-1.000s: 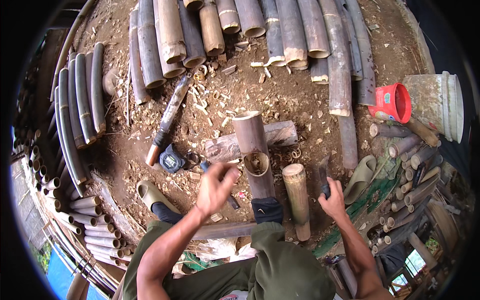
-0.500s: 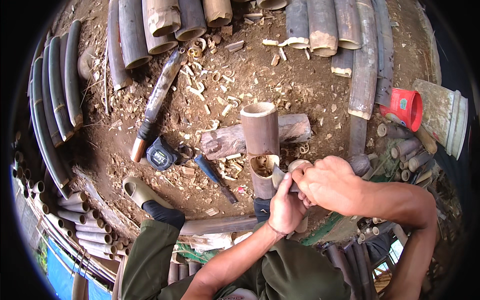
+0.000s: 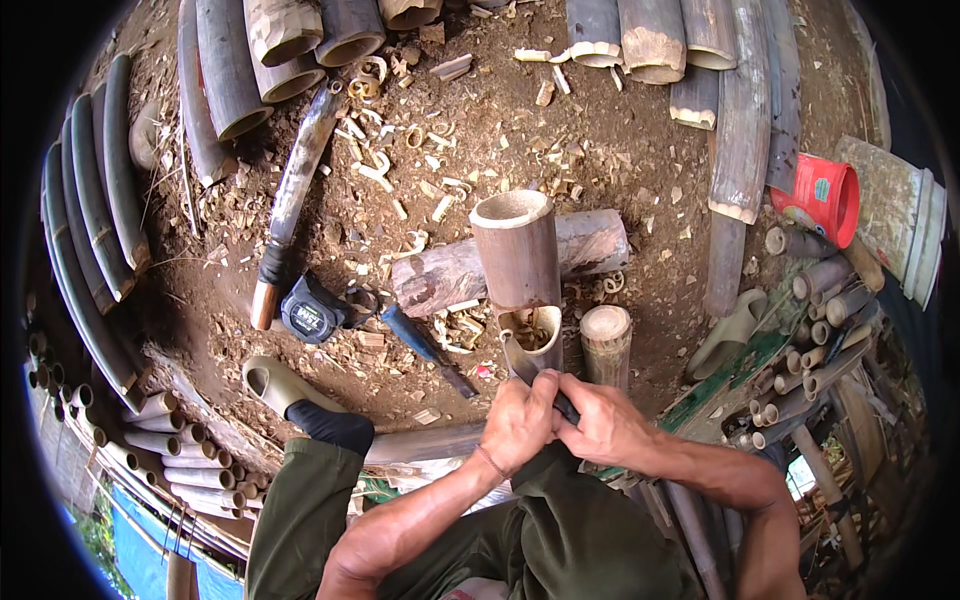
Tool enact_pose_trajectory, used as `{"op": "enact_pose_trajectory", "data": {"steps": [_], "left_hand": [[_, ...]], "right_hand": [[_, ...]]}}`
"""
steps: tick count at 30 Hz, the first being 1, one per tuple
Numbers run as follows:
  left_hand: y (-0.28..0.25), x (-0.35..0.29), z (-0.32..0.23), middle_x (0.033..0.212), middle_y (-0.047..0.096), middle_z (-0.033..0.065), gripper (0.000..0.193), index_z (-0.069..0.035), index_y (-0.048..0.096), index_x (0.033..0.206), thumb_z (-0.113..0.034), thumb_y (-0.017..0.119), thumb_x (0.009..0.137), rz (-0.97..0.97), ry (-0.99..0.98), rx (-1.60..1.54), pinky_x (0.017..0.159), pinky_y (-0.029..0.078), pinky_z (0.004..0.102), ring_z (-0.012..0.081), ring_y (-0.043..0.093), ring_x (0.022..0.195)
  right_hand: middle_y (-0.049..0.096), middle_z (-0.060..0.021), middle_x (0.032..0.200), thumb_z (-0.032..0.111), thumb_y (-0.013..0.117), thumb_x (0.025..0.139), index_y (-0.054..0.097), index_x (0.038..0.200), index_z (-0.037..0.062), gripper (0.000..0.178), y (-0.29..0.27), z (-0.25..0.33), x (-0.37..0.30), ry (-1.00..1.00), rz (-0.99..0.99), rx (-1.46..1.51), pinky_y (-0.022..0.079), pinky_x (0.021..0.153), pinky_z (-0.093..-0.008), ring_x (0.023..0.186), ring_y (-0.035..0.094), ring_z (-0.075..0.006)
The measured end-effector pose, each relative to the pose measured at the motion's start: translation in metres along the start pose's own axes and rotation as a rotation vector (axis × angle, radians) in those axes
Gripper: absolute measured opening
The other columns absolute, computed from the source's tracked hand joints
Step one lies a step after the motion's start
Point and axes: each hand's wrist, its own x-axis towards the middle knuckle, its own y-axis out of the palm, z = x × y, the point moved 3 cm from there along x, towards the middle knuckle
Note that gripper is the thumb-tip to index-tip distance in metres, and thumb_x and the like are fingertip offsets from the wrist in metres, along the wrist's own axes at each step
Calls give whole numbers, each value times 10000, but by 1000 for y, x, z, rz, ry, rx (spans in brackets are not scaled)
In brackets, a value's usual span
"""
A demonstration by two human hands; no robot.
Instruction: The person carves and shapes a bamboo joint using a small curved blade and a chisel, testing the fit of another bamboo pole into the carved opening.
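Observation:
A brown bamboo tube stands tilted in front of me, with a notch cut in its side that shows shavings inside. A curved knife blade meets the near left edge of that notch. My right hand is closed on the knife's dark handle. My left hand is closed around the knife close to the blade, against the right hand. Behind the tube lies a short bamboo log, and a pale-topped cylinder stands just right of the notch. The tube's lower end is hidden by my hands.
On the dirt, left of the tube, lie a blue-handled chisel, a tape measure and a long machete-like tool. Shavings litter the ground. Bamboo pieces line the far side; a red bucket and whitish bucket lie at right.
Both hands have shifted left and nearer to me. The knife has passed from the notch's right side to its left edge. The pale-topped cylinder and a right shoe now show.

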Motion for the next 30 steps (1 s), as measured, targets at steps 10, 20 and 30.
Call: {"op": "enact_pose_trajectory", "data": {"steps": [10,20,30], "left_hand": [[-25,9,-9,708,593,306,295,16,581,787,-211,462,932,37,239,598,603,488,549,492,622,712],[-5,-5,-21,618,587,242,186,33,596,904,-122,494,915,-72,438,620,486,510,498,418,636,573],[32,16,-49,644,556,43,416,34,638,950,-308,416,1034,-66,120,-408,538,418,294,114,496,569]], "right_hand": [[629,-297,840,87,653,825,467,1153,-29,394,48,-5,8,-19,-232,217,507,695,-522,813,626,-487],[661,-220,1053,72,665,783,481,1319,14,570,32,0,-13,-182,-457,16,558,796,-468,923,659,-423],[683,-154,854,112,677,760,591,1126,50,381,-75,19,8,-287,-194,-574,563,618,-447,728,683,-366]]}}
